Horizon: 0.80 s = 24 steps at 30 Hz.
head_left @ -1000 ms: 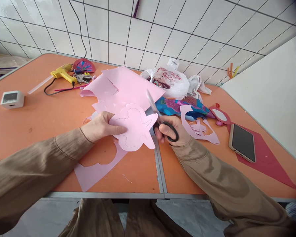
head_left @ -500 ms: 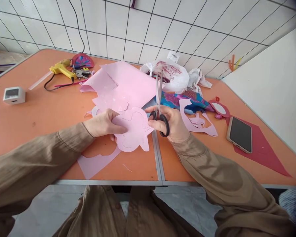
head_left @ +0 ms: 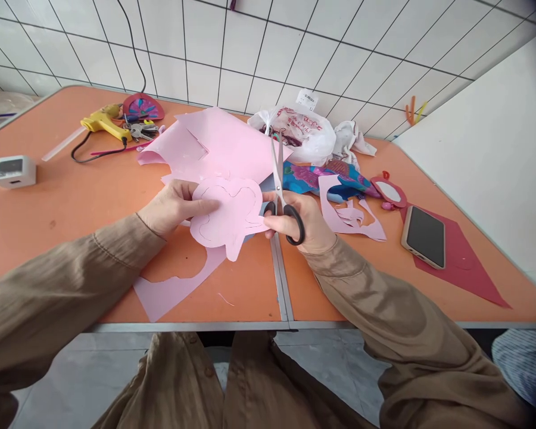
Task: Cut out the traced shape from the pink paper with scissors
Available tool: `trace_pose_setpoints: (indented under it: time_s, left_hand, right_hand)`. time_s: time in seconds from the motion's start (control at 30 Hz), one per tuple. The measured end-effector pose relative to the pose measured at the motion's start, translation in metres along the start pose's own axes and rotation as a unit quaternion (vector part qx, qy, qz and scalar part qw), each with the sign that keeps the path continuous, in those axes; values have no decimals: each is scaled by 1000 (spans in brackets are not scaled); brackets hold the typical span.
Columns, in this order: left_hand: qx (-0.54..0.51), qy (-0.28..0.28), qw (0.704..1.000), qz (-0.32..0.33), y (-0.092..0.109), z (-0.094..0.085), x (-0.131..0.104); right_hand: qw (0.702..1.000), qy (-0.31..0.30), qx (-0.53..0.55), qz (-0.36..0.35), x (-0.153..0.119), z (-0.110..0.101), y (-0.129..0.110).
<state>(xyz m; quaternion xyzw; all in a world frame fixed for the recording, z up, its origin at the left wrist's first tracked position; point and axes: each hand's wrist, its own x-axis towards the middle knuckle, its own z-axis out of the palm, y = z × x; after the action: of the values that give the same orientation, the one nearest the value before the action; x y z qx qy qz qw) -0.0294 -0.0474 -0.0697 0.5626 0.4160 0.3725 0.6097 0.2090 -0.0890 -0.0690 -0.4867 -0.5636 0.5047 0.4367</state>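
Observation:
A pink paper cutout [head_left: 227, 211] with rounded lobes and drawn curved lines is held up above the table. My left hand [head_left: 172, 205] pinches its left side, thumb on top. Black-handled scissors [head_left: 279, 179] stand in my right hand [head_left: 306, 220], blades pointing up and slightly apart, away from the paper. The thumb and fingers of that hand also touch the cutout's right edge. Behind it lies a large pink sheet [head_left: 223, 143], partly curled. Below is a pink offcut [head_left: 161, 295] with a curved edge.
Yellow glue gun [head_left: 105, 122], keys [head_left: 143, 130] and a white cube-shaped device [head_left: 15, 171] are at left. A plastic bag [head_left: 310, 134], patterned blue cloth [head_left: 326, 179] and pink scraps [head_left: 351, 214] lie at back right. A phone [head_left: 424, 235] rests on red paper [head_left: 469, 262].
The cutout has turned and risen slightly away from me, its pointed tabs now lower right. My left hand has moved up with it. The scissors remain in my right hand.

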Motion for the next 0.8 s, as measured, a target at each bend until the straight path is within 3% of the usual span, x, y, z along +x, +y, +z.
trace_pose_setpoints:
  time_s: [0.2, 0.37, 0.57, 0.67, 0.8]
  left_hand:
    - [20, -31, 999, -14, 1, 1, -2]
    - [57, -59, 995, -49, 3, 3, -4]
    - [31, -64, 995, -63, 5, 7, -5]
    - [30, -61, 995, -70, 5, 8, -6]
    - [19, -46, 997, -67, 2, 6, -5]
  right_hand:
    - [997, 49, 46, -22, 3, 0, -1]
    - [996, 60, 11, -68, 1, 9, 4]
    - [990, 101, 6, -96, 1, 11, 9]
    - [992, 81, 36, -87, 2, 6, 9]
    - [996, 9, 63, -57, -2, -6, 7]
